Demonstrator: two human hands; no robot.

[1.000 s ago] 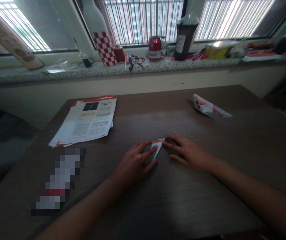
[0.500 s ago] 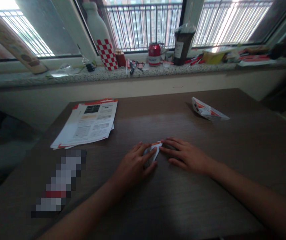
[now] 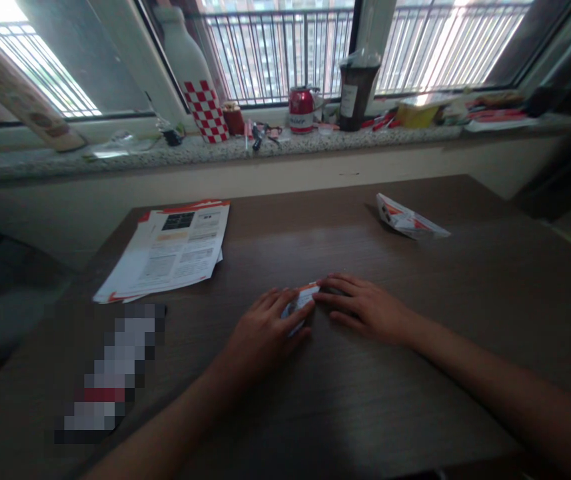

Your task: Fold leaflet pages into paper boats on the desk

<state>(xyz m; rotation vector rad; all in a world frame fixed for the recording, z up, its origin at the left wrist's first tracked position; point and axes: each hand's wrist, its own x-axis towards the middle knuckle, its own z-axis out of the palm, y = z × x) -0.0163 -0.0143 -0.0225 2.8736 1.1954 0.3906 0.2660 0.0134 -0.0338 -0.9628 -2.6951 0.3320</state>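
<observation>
A small folded piece of white paper [image 3: 307, 294] with an orange edge lies on the dark wooden table [image 3: 395, 407]. My left hand [image 3: 260, 333] rests flat over its left side, fingers stretched and spread, hiding much of it. At the paper's right tip are the outstretched fingertips of my right hand [image 3: 372, 310], palm down. Neither hand is closed around anything. Farther back on the right stands a folded paper shape like a boat [image 3: 410, 222], white with orange patches.
A stack of printed sheets [image 3: 180, 257] lies at the back left. Nearer sits a pixelated long object [image 3: 120, 363]. Behind the table, the granite windowsill [image 3: 295, 142] bears a checkered bottle [image 3: 204, 110], a red can [image 3: 301, 110], a dark cup [image 3: 355, 97] and a yellow box [image 3: 418, 113].
My left hand has shifted slightly over the folded paper, and more of its upper face shows. My right fingertips stay at its right tip. The view has tilted and drifted a little.
</observation>
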